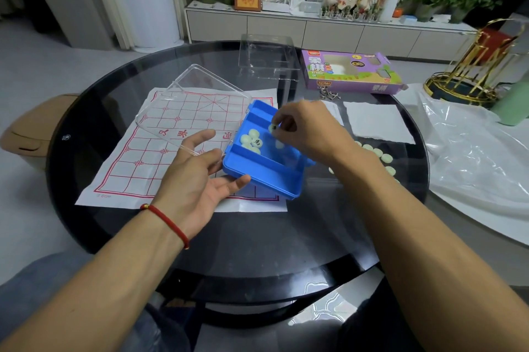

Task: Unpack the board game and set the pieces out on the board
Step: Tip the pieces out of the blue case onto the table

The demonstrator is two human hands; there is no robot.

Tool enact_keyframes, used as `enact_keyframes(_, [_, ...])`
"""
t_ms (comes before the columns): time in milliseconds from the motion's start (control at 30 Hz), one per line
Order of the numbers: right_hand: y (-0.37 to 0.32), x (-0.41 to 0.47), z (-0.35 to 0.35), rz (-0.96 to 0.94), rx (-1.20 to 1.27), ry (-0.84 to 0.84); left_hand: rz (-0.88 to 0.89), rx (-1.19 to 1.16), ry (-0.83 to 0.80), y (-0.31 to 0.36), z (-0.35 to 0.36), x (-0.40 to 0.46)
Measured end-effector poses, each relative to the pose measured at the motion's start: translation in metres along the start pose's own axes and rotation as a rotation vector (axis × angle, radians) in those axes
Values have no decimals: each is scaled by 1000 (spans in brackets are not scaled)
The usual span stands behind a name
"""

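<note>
Glass table point(257, 237): left hand point(197, 180) cradles blue tray point(266, 174); right hand point(303, 125) pinches piece point(272, 128).

**Surfaces as I read them**

Table point(120, 88): dark glass, glossy, mirror-like, picking up room reflections near its front edge. Board sheet point(137, 162): thin matt white paper with red print, faintly creased. Blue tray point(266, 177): smooth moulded plastic, slight sheen. Its lid point(197, 94): clear hard plastic, shiny at the rims. Pieces in the tray point(250, 138): pale, smooth, softly glossy; I can't tell the material. Game box point(350, 72) toward the far edge: printed card, semi-gloss. Sheeting point(472, 157) at the right edge: thin crinkled clear plastic, glossy.
</note>
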State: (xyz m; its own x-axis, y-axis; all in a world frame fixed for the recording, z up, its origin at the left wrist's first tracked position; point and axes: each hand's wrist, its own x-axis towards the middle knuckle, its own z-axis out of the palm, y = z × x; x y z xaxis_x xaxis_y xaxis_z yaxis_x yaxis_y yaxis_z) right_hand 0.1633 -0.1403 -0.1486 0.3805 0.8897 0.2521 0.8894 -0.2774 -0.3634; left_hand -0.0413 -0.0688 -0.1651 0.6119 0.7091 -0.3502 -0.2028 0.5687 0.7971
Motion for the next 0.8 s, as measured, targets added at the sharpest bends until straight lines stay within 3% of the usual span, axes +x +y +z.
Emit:
enact_keyframes(200, [17,-9,-23,200,351,9,0,1,28,-2,1,0])
enact_keyframes(300, [22,-9,-23,156,166,-29,-2,0,29,-2,1,0])
enact_keyframes(400, [42,-7,-25,177,-16,76,16,27,23,-2,1,-2])
enact_keyframes(600, [67,-7,-15,276,-67,41,85,121,43,-3,3,-6])
enact_keyframes(800, [74,-3,-3,329,-123,18,135,44,61,2,-2,-6])
